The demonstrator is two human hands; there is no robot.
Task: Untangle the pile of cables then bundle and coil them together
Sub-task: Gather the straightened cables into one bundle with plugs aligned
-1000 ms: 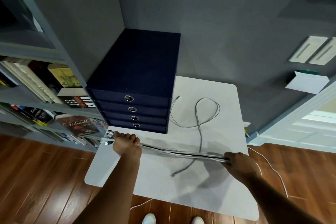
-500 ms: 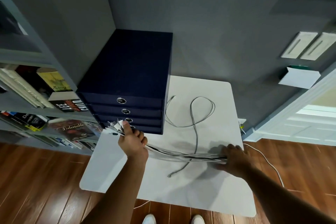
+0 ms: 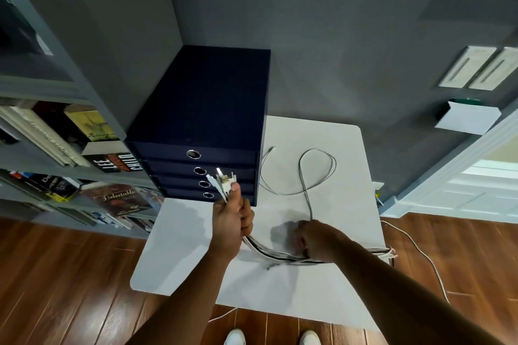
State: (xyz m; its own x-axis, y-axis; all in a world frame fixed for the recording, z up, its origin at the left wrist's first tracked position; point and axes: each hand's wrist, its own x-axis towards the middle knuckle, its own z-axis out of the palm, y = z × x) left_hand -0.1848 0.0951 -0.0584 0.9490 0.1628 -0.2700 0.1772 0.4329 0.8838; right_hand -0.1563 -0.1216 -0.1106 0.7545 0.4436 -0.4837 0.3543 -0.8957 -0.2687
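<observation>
A bundle of white, grey and black cables (image 3: 276,253) runs between my two hands above the white table (image 3: 336,294). My left hand (image 3: 232,218) is raised and closed around one end, with the plugs (image 3: 221,180) sticking up past my thumb. My right hand (image 3: 315,241) grips the bundle low over the table, and the far ends (image 3: 385,252) trail past the table's right edge. A separate grey cable (image 3: 304,176) lies looped on the tabletop behind my hands; its lower part passes under my right hand.
A dark blue drawer box (image 3: 201,126) stands on the table's back left corner, close to my left hand. A bookshelf (image 3: 56,148) is at the left, a grey wall behind. A white cord (image 3: 420,249) trails over the wooden floor at right.
My left hand has lifted and swung right toward the drawers, raising the plug ends. My right hand has moved left along the bundle, which now sags in a curve.
</observation>
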